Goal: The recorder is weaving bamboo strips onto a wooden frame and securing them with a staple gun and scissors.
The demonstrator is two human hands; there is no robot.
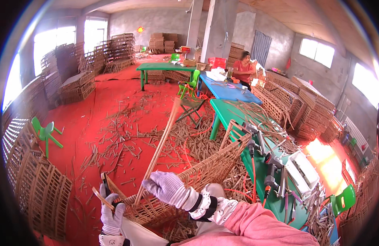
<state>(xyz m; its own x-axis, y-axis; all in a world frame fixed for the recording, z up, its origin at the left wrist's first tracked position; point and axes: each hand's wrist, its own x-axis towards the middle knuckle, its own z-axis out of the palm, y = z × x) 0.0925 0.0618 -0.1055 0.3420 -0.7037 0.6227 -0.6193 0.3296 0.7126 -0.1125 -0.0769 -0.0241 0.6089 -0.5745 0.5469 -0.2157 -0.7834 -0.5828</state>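
A woven wicker basket (206, 167) lies tilted across my lap, its far end leaning toward the green table. My right hand (167, 186), in a grey striped glove, is closed on long thin wicker strips (161, 145). They rise steeply from the basket's near end, and their upper tips are blurred. At that same end my left hand (111, 216), gloved alike, has its fingers curled beside a short tan strip (102, 199) and a narrow black object (105, 182). What exactly the left fingers grip is partly hidden.
Power tools (272, 174) with orange hoses and a white plastic tray (301, 172) crowd the green table (228, 110) on my right. Cut strips (124, 135) litter the red floor. Basket stacks (42, 192) stand around. A person (243, 69) sits beyond the blue table (230, 88).
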